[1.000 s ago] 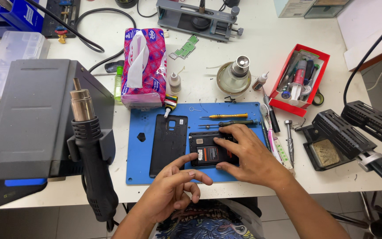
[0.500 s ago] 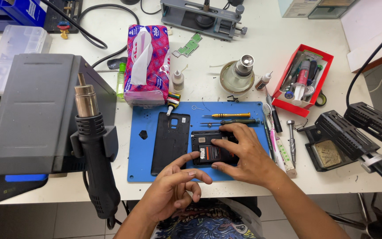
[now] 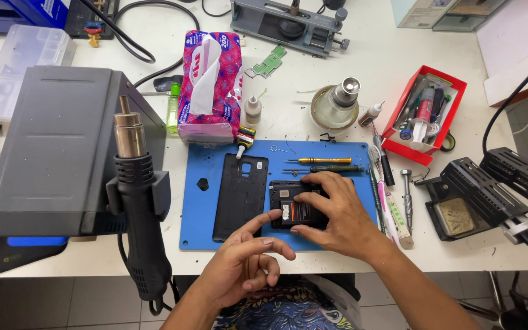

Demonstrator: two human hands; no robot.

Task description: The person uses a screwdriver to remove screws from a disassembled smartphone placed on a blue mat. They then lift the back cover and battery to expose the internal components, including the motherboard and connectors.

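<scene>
My right hand [image 3: 337, 211] was draped over the opened phone [image 3: 294, 205] near the middle of the blue mat [image 3: 197, 229], fingers curled around its far and near edges, pinning it down. Left hand [image 3: 245, 263] hovered at the mat's front edge, index finger stretched toward the phone's corner, the rest loosely curled, probably holding nothing. The back cover [image 3: 241, 195] lay just left of it. The phone looked light, rigid and fragile inside, so I'd grip the frame edges.

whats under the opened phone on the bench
The opened phone lies on a blue mat; the right hand covers its right half, so that part is hidden.
</scene>
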